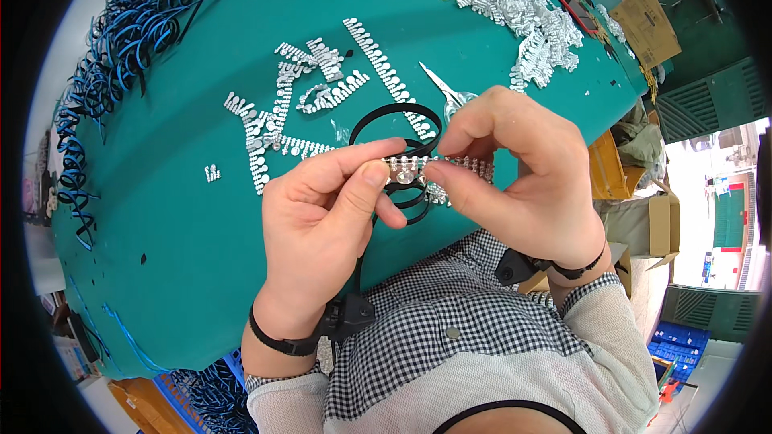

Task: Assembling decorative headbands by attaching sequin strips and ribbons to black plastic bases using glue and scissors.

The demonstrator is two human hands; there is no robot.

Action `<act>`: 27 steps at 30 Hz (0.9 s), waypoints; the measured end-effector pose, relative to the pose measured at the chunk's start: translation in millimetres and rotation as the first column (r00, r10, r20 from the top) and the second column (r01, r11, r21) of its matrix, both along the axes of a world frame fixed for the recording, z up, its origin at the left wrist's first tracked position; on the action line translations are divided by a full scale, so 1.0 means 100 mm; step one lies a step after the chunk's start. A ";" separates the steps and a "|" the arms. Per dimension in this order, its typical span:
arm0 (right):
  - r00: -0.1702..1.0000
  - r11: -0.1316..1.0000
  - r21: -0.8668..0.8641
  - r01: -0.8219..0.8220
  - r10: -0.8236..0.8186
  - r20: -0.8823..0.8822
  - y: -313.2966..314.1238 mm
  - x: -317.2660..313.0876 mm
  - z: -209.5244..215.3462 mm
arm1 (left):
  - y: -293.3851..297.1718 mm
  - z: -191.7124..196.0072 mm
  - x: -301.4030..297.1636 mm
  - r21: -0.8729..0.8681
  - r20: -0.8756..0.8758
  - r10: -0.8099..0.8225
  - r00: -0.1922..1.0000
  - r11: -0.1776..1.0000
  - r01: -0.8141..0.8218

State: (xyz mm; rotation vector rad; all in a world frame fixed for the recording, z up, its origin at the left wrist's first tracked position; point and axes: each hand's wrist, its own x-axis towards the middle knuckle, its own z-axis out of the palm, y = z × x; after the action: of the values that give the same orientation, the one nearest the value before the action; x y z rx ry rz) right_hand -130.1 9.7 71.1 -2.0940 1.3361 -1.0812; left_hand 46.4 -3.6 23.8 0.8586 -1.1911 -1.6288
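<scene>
Between my hands, above the near part of the table, stretches a rhinestone trim (407, 170) with clear round stones, lying along a black ribbon (396, 108) that curls in loops. My left hand (322, 213) pinches the trim between thumb and forefinger. Thumb and fingers of my right hand (527, 173) close on it a little to the right, and a beaded end shows behind that thumb. Scissors (450, 90) with silver blades lie just beyond my right hand, their handles partly hidden by it. Several white-backed trim strips (386, 68) lie farther off.
The green table (193, 257) carries coiled blue and black ribbons (133, 20) along its left and far-left edge. A heap of white-backed trim (519, 20) sits at the far right, near a red-edged phone (574, 10). Cardboard boxes (646, 28) stand past the right edge.
</scene>
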 end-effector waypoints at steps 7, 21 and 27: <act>1.000 0.999 -0.034 -0.006 0.005 -0.020 -0.04 -0.03 -0.01 | 0.02 0.01 -0.01 0.001 0.018 0.023 1.000 1.000 -0.023; 0.988 0.988 -0.027 -0.151 0.150 -0.029 -0.17 -0.07 -0.11 | -0.01 0.01 0.05 0.009 -0.011 -0.054 0.998 0.998 0.054; 0.979 0.974 0.120 -0.191 0.180 0.095 -0.18 -0.17 -0.05 | -0.05 0.16 0.05 0.042 -0.152 0.230 0.961 0.973 -0.226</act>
State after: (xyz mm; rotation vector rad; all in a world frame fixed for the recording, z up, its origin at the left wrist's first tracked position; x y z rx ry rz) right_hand -147.0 -8.7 66.4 -2.0114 1.1144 -0.9666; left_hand 51.1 -8.7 40.2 0.8347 -0.9291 -1.4949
